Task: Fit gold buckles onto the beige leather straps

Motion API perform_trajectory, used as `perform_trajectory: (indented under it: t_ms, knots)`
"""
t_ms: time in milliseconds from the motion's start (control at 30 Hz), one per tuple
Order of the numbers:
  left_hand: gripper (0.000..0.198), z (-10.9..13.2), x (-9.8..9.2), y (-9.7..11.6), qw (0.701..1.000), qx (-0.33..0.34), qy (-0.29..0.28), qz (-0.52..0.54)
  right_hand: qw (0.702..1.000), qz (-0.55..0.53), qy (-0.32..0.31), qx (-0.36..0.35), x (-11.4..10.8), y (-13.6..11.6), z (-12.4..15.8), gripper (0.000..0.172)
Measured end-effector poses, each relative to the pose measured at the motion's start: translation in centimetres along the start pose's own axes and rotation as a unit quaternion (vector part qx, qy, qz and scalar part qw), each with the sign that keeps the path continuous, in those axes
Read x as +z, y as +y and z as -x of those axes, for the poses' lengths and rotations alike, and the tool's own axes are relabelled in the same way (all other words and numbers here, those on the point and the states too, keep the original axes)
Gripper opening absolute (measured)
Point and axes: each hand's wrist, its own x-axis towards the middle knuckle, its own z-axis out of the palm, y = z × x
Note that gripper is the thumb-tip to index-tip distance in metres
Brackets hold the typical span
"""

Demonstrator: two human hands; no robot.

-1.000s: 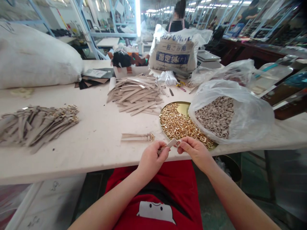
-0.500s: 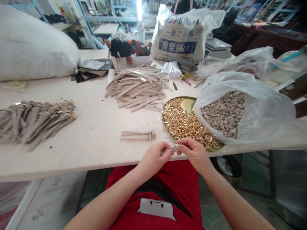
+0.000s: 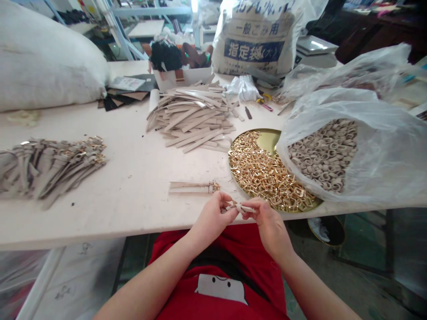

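my left hand [image 3: 215,213] and right hand [image 3: 269,226] both pinching one beige strap [image 3: 248,209] | strap loop [image 3: 239,207] (tiny thing) between them | gold buckles [image 3: 267,178] on brassy tray [image 3: 267,139] nearby

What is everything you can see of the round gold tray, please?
The tray is shiny, gold and metallic-looking, with a thin rim. It lies flat on the table near the front edge, mostly covered by small gold buckles, bare at the far side. A translucent bag hides part of its right side; the right hand is close to its near rim, contact unclear.
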Motion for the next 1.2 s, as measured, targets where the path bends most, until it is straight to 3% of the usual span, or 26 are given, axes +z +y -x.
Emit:
perform_trajectory:
  t_ms: [167, 300, 533, 700, 833, 900, 967, 1067, 1133, 1200]
  knots:
    - [0.019, 0.9, 0.0, 0.3, 0.999, 0.018, 0.001, -0.036, 0.982, -0.13, -0.021, 0.138, 0.1, 0.6, 0.1, 0.023]
    - [0.013, 1.8, -0.2, 0.7, 0.998, 0.029, -0.022, -0.043, 0.952, -0.18, -0.106, 0.224, 0.0, 0.4, 0.5, 0.029]
    - [0.011, 3.1, -0.3, 1.3, 0.989, 0.039, -0.023, -0.144, 0.933, -0.211, -0.148, 0.253, -0.3, 0.4, 1.8, 0.019]
    - [0.014, 4.3, -0.4, 1.2, 0.992, 0.04, -0.047, -0.109, 0.951, -0.191, -0.145, 0.194, -0.2, 0.5, 2.3, 0.02]
    - [0.022, 5.3, -0.3, 0.9, 0.998, 0.016, -0.064, -0.008, 0.996, -0.044, -0.027, 0.067, 0.0, 0.1, 2.7, 0.026]
    - [0.025, 5.5, -0.1, 0.8, 0.998, 0.017, -0.059, 0.002, 0.998, 0.053, 0.039, 0.017, 0.2, -0.1, 3.0, 0.025]
    - [0.024, 5.6, 0.0, 0.7, 0.998, 0.02, -0.049, -0.02, 0.993, 0.102, 0.06, -0.009, 0.2, -0.3, 3.2, 0.022]
    - [0.026, 5.5, 0.2, 0.5, 0.998, 0.008, -0.048, -0.04, 0.992, 0.126, -0.004, 0.002, -0.1, -0.4, 3.3, 0.032]
    - [0.031, 5.6, 0.1, 0.2, 0.998, -0.011, -0.058, -0.023, 0.989, 0.127, -0.064, 0.031, -0.5, -0.3, 3.2, 0.029]
    - [0.033, 5.7, -0.2, 0.0, 0.996, -0.04, -0.079, 0.014, 0.988, 0.122, -0.081, 0.048, -0.8, 0.0, 3.1, 0.024]
